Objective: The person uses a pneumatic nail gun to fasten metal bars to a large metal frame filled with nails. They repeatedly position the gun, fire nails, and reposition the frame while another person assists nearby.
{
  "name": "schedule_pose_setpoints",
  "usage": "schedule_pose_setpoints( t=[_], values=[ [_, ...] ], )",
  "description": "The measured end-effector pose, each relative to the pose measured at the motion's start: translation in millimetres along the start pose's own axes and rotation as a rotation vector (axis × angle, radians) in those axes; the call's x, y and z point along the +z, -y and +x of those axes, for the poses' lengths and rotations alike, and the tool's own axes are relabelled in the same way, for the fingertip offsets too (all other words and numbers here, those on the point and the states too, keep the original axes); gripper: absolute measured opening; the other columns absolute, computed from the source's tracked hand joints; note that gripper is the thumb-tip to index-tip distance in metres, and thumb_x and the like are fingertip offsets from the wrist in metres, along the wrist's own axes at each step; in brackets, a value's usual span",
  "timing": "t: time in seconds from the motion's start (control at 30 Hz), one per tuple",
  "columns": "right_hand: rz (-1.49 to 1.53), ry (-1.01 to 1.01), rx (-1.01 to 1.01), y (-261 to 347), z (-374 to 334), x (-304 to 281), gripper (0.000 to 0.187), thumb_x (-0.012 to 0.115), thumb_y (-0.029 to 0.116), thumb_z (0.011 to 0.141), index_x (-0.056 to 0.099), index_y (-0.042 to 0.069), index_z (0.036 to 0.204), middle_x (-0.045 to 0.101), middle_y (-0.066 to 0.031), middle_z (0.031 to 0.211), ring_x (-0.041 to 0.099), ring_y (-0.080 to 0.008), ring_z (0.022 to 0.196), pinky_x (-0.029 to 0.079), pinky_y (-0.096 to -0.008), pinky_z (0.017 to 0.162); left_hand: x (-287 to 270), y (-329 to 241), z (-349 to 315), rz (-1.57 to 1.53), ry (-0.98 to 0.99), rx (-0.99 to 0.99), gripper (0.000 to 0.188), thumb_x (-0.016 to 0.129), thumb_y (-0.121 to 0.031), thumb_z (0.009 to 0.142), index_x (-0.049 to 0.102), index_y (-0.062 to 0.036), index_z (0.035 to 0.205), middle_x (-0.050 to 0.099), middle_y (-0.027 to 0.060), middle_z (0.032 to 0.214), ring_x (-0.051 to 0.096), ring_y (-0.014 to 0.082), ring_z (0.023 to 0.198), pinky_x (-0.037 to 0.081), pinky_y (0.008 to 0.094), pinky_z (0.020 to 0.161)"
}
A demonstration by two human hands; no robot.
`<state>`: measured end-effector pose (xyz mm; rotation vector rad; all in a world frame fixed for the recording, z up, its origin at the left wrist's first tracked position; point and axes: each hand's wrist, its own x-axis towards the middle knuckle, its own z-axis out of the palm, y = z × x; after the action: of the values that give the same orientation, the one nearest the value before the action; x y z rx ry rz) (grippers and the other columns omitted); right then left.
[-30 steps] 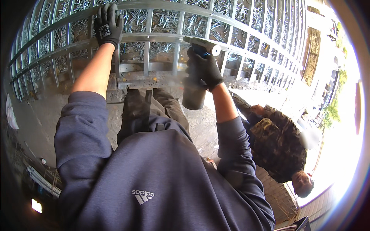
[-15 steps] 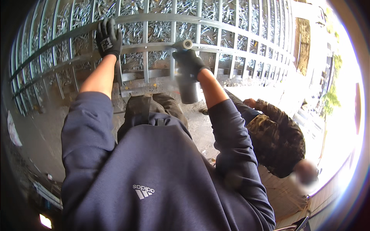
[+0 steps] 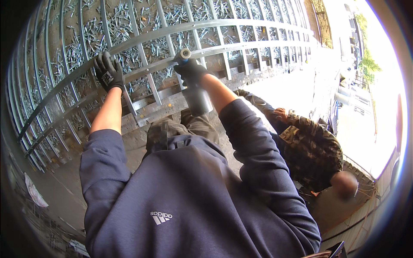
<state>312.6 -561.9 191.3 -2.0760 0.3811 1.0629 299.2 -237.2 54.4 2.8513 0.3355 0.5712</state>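
Note:
A silver metal fence panel, with two long rails and many upright bars, lies across the upper view; its upper rail curves in the lens. My left hand, in a black glove, rests on the panel at the left, fingers stretched over a rail and holding nothing. My gloved right hand is closed around the handle of a pneumatic rivet gun. The gun's dark cylinder hangs below the hand, and its round head end sits by the lower rail. Its nose cannot be made out.
Many loose thin metal pins lie scattered beneath the bars. At the right, a person in a camouflage jacket bends close to the panel. A white scrap lies on the floor at the left. Bright daylight fills the right side.
The view has shifted and turned, so the panel appears tilted. The rivet gun and both hands sit further left in view. My right hand keeps its grip on the gun.

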Motion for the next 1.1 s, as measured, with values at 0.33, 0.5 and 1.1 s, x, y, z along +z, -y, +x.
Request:
schedule_pose_setpoints(
  t=[0.33, 0.5, 1.1],
  values=[
    [-0.022, 0.021, -0.046, -13.4, 14.9, -8.3, 0.048, 0.072, 0.04, 0.085, 0.065, 0.005, 0.117, 0.072, -0.0122, 0.088, 0.072, -0.0242, 0.077, 0.058, -0.0412, 0.071, 7.4, -28.2, 7.4, 0.041, -0.033, -0.062, 0.051, 0.066, -0.034, 0.092, 0.051, -0.0178, 0.138, 0.048, 0.0088, 0.146, 0.038, 0.0356, 0.144, 0.033, 0.0618, 0.111],
    [0.213, 0.044, -0.19, -36.3, -17.1, -31.8, 0.044, 0.074, 0.038, 0.089, 0.066, 0.005, 0.116, 0.069, -0.0084, 0.082, 0.068, -0.0203, 0.072, 0.057, -0.0389, 0.066, 35.0, -66.9, 2.2, 0.056, 0.091, -0.005, 0.067, 0.057, -0.047, 0.097, 0.038, -0.0247, 0.157, 0.032, 0.0059, 0.164, 0.024, 0.0319, 0.155, 0.021, 0.0664, 0.12],
    [0.452, -0.072, -0.005, -83.7, -17.9, -109.6, 0.034, 0.068, 0.038, 0.099, 0.067, 0.005, 0.106, 0.063, -0.0042, 0.077, 0.064, -0.0156, 0.063, 0.055, -0.0324, 0.055, 42.9, -65.3, 5.1, 0.02, 0.088, -0.028, 0.067, 0.056, -0.049, 0.095, 0.041, -0.0239, 0.155, 0.036, 0.0057, 0.161, 0.025, 0.0325, 0.153, 0.021, 0.0683, 0.119]
  ],
)
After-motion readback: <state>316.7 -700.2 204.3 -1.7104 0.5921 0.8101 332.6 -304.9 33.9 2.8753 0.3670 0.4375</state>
